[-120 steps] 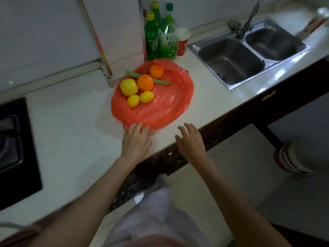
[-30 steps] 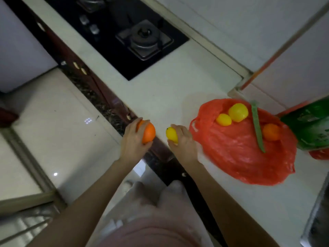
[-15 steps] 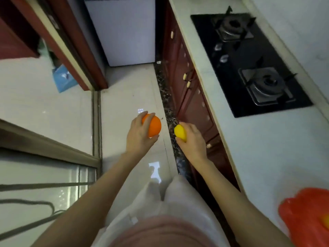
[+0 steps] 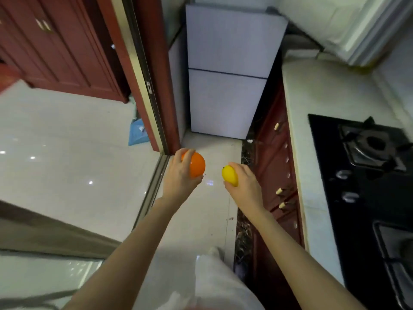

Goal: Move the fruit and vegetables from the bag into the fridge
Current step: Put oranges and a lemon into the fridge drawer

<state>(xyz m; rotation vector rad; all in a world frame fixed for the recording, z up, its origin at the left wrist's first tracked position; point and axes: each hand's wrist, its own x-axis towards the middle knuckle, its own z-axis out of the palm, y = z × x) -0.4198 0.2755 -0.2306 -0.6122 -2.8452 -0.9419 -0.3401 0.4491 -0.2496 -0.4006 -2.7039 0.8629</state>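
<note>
Tiled floor (image 4: 67, 164), fridge (image 4: 225, 101), blue dustpan (image 4: 137, 134)

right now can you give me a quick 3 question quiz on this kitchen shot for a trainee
1. True or false: both doors of the fridge are closed.
2. Which fruit does the left hand hold?
A. orange
B. lemon
C. nothing
3. Fill in: the gas stove lies on the person's ____ side.

Key
1. True: no gap shows at either door.
2. A: the left hand grips the orange; the right hand holds the lemon.
3. Right: it is set in the counter along the right.
</note>
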